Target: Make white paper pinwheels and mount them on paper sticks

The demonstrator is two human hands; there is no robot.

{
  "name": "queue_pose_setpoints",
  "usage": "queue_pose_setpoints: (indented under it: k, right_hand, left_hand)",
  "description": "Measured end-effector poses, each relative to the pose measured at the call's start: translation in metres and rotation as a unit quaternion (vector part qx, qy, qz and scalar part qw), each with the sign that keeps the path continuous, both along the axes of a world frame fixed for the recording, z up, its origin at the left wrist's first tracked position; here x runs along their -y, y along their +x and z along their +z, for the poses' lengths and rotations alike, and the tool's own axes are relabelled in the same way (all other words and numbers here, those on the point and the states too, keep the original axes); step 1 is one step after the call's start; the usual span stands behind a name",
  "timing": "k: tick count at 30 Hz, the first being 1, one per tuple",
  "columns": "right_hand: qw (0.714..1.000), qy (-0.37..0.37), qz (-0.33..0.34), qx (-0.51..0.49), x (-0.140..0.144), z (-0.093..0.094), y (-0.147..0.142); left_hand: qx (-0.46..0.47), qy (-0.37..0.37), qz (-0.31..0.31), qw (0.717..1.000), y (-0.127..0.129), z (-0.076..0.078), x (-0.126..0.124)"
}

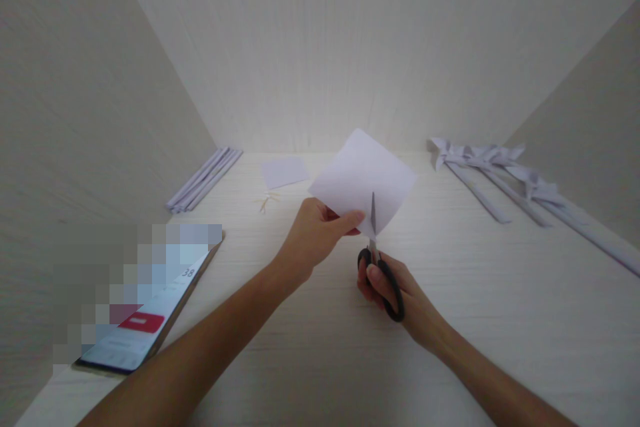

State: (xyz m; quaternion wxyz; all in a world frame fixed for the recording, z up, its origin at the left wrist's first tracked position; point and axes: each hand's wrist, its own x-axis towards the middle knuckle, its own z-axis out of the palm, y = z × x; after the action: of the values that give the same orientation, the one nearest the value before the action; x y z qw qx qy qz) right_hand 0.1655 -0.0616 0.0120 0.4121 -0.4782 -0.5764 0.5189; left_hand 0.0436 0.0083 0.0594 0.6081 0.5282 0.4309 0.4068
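The left hand (313,233) pinches the lower corner of a white paper square (363,180), thumb and fingers closed on it, holding it tilted up above the pale wooden table (450,347). Right under that paper, the right hand (395,290) grips black-handled scissors (380,260), fingers through the loops, and the blade runs up into the paper's lower edge. Just behind the paper, further back on the table, lies a smaller paper piece (285,171) with a few thin sticks (267,201) beside it. Well to the left of the paper sits a bundle of rolled paper tubes (203,180); closer in on that side, a phone (145,320). Well to the right of the paper lie finished paper pinwheels (500,170) on long stems.
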Motion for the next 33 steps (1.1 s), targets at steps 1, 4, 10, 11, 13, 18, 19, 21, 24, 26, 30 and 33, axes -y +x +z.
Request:
queue_pose_setpoints:
  k: [1, 4, 10, 11, 13, 18, 19, 21, 24, 26, 30, 33]
  right_hand:
    - [1.0, -0.002, -0.002, 0.003, 0.0, 0.0, -0.0002]
    - [1.0, -0.009, -0.009, 0.011, -0.0002, -0.0003, -0.0003]
    - [1.0, -0.017, -0.01, 0.017, -0.0005, -0.0027, 0.0]
    - [1.0, -0.015, -0.01, 0.018, -0.0007, -0.0031, 0.0]
    - [1.0, -0.01, -0.01, 0.019, -0.0012, -0.0036, 0.0001]
    - [1.0, -0.003, -0.015, 0.026, -0.0016, -0.0032, 0.0005]
    - [0.999, -0.001, -0.017, 0.028, -0.0014, -0.003, 0.0004]
    - [0.999, 0.002, -0.019, 0.029, -0.0012, -0.0027, 0.0002]
    - [0.999, 0.003, -0.02, 0.028, -0.0017, -0.0025, -0.0001]
    - [0.999, 0.002, -0.02, 0.026, -0.0023, -0.0029, 0.0]
    - [0.999, 0.005, -0.022, 0.027, -0.0029, -0.0048, 0.0009]
    - [0.999, 0.007, -0.025, 0.03, -0.0024, -0.0065, 0.0016]
  left_hand:
    - [0.004, -0.002, -0.001, 1.0, 0.0001, 0.0, 0.0]
    - [0.013, -0.006, -0.003, 1.0, 0.0005, 0.0, 0.0001]
    - [0.008, -0.007, 0.003, 1.0, 0.0002, 0.0002, -0.0002]
    - [0.007, -0.007, 0.003, 1.0, 0.0, 0.0002, -0.0003]
    - [0.003, -0.004, 0.002, 1.0, -0.0002, 0.0003, -0.0003]
    - [-0.002, -0.006, 0.001, 1.0, 0.0, 0.0004, 0.0004]
    - [0.0, -0.005, 0.0, 1.0, 0.0, 0.0003, 0.0006]
    - [0.002, -0.003, 0.001, 1.0, 0.0, -0.0001, 0.0006]
    - [0.003, -0.002, 0.001, 1.0, -0.0003, -0.0007, 0.0001]
    - [0.0, -0.002, -0.001, 1.0, -0.0007, -0.0014, -0.0003]
    - [-0.001, 0.002, -0.004, 1.0, -0.0005, -0.0032, -0.0008]
    - [0.005, 0.002, -0.005, 1.0, 0.0001, -0.0037, -0.0012]
